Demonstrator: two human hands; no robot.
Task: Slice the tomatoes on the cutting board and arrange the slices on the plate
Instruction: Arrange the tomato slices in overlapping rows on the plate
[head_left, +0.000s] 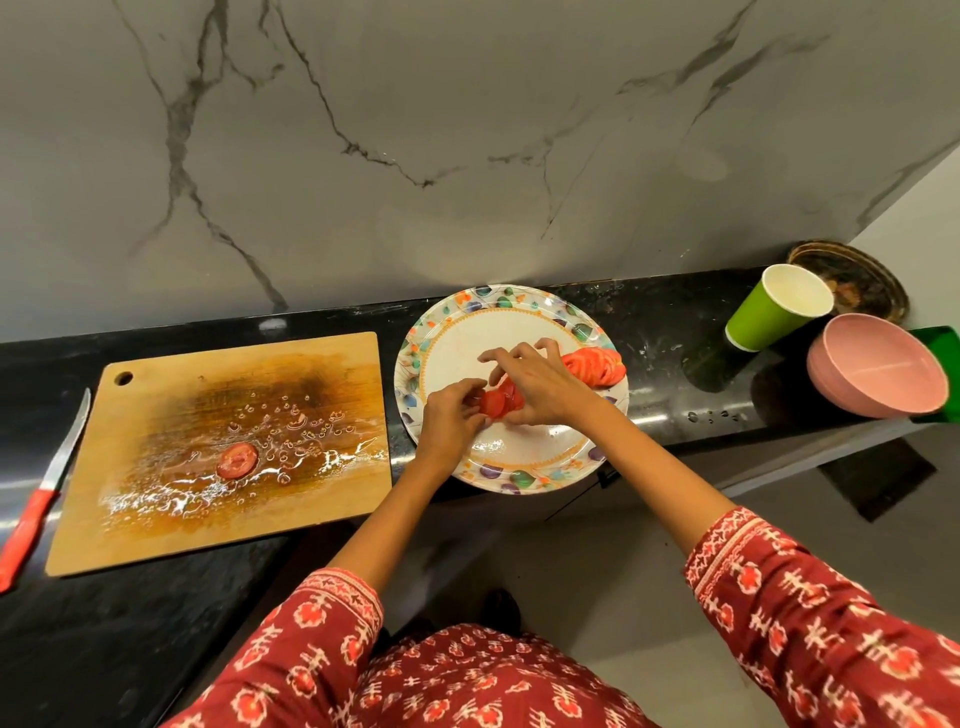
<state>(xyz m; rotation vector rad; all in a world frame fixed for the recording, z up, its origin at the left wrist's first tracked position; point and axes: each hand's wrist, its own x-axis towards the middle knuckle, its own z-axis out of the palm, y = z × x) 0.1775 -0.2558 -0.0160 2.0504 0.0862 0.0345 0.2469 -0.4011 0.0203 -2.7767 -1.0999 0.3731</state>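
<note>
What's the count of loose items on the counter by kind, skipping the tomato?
Cutting board: 1
Knife: 1
Plates: 2, patterned plate, dark plate
Green cup: 1
Pink bowl: 1
Total: 6

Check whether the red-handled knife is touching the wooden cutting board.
Apart. The head view shows the red-handled knife lying on the black counter left of the wooden cutting board, with a strip of counter between them.

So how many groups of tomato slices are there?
3: one lone slice on the wet cutting board, one fanned row at the plate's right edge, one stack between both hands. Exact slice numbers are hidden.
</note>
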